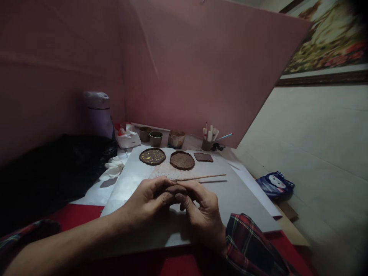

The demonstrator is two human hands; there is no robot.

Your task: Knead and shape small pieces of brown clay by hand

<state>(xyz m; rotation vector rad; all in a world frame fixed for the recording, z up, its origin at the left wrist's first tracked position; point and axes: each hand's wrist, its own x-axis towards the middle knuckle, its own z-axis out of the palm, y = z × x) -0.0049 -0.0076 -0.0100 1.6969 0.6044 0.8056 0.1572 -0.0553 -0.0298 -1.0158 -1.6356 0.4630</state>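
Observation:
My left hand [151, 197] and my right hand [201, 207] meet over the near half of a pale board [244, 207]. Between their fingertips they pinch a small lump of dark brown clay [176, 189]. Brown smears mark both thumbs. Just beyond the fingers is a thin wooden stick [204, 177], its left end close to my fingertips; whether they touch it I cannot tell. Farther back lie a round brown clay disc with yellow specks [152, 156], a plain round disc with a raised rim [182, 160] and a small rectangular clay slab [203, 157].
Behind the board stand two small cups [156, 139], a smeared bowl [176, 138] and a pot of tools [207, 144]. At the left are crumpled tissue [113, 168], a tissue pack [126, 137] and a black plastic bag [57, 168]. A dark blue packet [275, 185] lies at right.

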